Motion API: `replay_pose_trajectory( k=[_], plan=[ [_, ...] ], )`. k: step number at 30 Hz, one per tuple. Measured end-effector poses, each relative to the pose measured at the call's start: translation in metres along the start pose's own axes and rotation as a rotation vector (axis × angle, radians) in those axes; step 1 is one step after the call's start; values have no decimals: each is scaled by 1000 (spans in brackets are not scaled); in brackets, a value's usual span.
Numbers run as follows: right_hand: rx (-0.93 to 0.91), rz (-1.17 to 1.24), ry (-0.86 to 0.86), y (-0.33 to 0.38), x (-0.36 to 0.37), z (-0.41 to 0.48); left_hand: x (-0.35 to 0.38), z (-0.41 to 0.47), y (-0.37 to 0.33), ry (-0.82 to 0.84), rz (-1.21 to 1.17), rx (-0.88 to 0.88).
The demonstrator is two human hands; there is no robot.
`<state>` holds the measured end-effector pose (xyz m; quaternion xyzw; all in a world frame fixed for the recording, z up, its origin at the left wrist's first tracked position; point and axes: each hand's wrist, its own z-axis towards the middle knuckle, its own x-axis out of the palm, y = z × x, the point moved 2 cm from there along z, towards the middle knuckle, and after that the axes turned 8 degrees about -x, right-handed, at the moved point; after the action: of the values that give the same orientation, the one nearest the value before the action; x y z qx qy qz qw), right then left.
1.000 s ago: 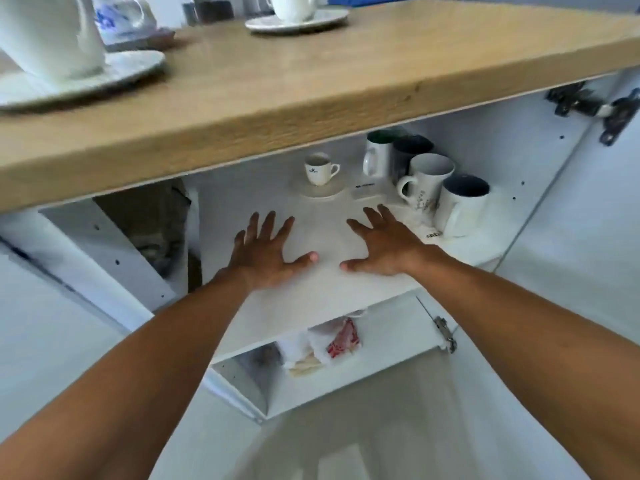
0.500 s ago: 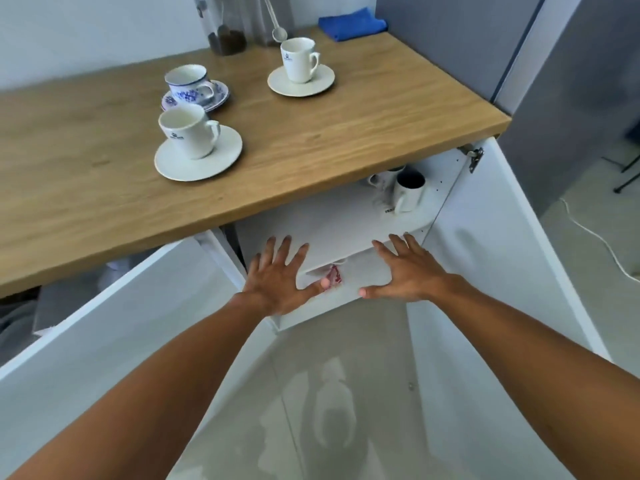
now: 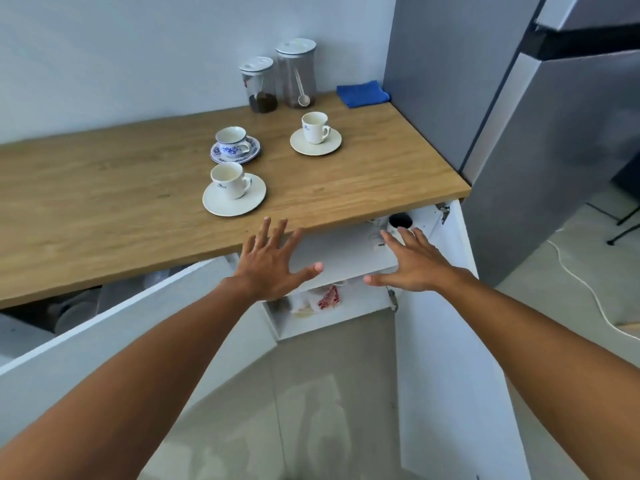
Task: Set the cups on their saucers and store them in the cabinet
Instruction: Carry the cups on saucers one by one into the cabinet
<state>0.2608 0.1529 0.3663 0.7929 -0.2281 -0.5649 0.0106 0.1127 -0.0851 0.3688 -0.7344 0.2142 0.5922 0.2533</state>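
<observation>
Left hand (image 3: pixel 268 263), right hand (image 3: pixel 414 266): fingers spread wide, nothing held. Step judged: fetching next set. Nearest white ceramic cup (image 3: pixel 229 180) on round white saucer (image 3: pixel 234 198) to be lifted.

- Wooden countertop (image 3: pixel 104 202), against a pale wall.
- Shorter clear canister (image 3: pixel 259 85), white lid, dark grounds at the bottom.
- Taller clear canister (image 3: pixel 297 73) just beside it, a spoon (image 3: pixel 301 91) inside.
- Folded blue cloth (image 3: pixel 363 93) in the back right corner.
- Grey refrigerator (image 3: pixel 519 133) at the right.
- White cable (image 3: pixel 585 289) across the floor.
</observation>
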Motion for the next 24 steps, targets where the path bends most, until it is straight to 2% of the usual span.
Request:
replay_pose_trajectory(
  k=[6,9,17,24],
  plan=[
    [-64,-3,-44,31,-58,48,-56,38,53,-192,-64,-96],
    [-94,2,-53,53,-79,85,-77,65,91,-237,-95,-120],
    [-152,14,-3,114,-90,197,-93,122,195,-129,-149,-238],
    [-239,-43,92,160,-70,265,-63,144,219,108,-175,-340]
  ],
)
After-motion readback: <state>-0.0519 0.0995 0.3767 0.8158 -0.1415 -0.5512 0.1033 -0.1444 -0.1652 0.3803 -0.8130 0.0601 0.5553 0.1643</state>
